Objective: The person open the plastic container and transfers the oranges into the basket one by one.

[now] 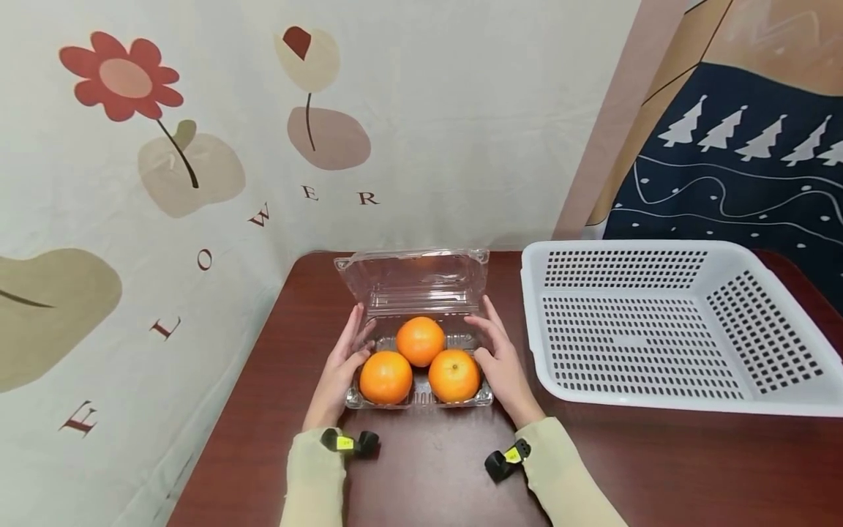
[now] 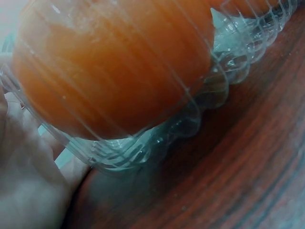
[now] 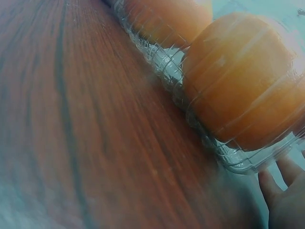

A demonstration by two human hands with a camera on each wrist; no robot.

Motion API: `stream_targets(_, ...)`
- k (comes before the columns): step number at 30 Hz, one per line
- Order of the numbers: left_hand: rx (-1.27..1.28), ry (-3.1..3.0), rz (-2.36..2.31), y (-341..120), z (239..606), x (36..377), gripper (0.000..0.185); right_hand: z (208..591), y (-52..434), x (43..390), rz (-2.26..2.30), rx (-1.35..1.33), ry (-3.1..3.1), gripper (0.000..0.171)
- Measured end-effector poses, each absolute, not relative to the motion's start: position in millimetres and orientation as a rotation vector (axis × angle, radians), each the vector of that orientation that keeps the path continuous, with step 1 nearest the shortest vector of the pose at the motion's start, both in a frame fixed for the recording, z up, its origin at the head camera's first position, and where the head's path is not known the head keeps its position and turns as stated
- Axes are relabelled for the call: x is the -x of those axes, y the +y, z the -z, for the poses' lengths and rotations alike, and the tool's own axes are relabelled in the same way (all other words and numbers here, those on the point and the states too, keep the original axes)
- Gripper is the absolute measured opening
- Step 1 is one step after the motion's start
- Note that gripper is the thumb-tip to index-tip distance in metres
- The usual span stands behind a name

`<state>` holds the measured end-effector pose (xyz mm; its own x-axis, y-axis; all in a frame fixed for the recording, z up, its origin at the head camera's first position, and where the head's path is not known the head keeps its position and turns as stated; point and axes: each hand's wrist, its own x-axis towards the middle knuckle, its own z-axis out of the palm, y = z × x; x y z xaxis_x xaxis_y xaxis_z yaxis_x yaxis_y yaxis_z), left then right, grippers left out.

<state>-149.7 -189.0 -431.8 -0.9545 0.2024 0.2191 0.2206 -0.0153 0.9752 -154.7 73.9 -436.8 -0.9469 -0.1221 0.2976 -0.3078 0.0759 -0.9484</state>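
On the dark red-brown table (image 1: 421,468), roughly mid-view, sat the clear plastic clamshell box (image 1: 420,399), lid (image 1: 421,282) up and tilted back along the far edge. Three oranges inside, in a triangle: rear orange (image 1: 420,341) in the middle, front-left orange (image 1: 386,377) and front-right orange (image 1: 454,375) nearer the person. Front-right one had its stem end facing up.

Hands were apart, one per side of the box. Left hand (image 1: 338,372) lay along the left side, fingers extended toward the hinge, thumb by the rim next to the front-left orange. Right hand (image 1: 505,368) mirrored that on the right, thumb beside the front-right orange. Neither was clamped on an orange. Wrist views showed both hands up against the box ends; couldn't tell how hard they pressed. Same views showed ribbed clear walls with an orange close behind each, box base down on the wood grain.

Both arms had pale yellow-green sleeves (image 1: 315,476), with a black wrist device (image 1: 349,443) at each cuff, yellow label on it.

Right of the box, well clear of the right hand's fingers: white slotted basket (image 1: 631,341). Behind: off-white cloth (image 1: 448,161) printed with flowers and the letters F-L-O-W-E-R, plus a navy panel (image 1: 731,190) with white trees at far right.
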Motion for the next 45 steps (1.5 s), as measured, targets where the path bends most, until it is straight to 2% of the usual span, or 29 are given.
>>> stream_targets(10, 0.377, -2.085, 2.19, -187, 432, 149, 0.063, 435, 75, 154, -1.971, -0.433, -2.207, 0.05)
stream_targets(22, 0.418, -2.152, 2.19, -189, 427, 148, 0.068, 435, 75, 154, -1.97, -0.429, -2.225, 0.051)
stream_targets(27, 0.41, -2.184, 2.183, -189, 428, 147, 0.069, 449, 76, 160, -1.982, -0.432, -2.242, 0.052)
stream_targets(39, 0.484, -2.2, 2.139, -199, 448, 154, 0.072, 465, 76, 165, -1.927, -0.451, -2.273, 0.055)
stream_targets(45, 0.503, -2.183, 2.155, -194, 436, 149, 0.072, 464, 77, 165, -1.938, -0.464, -2.284, 0.058)
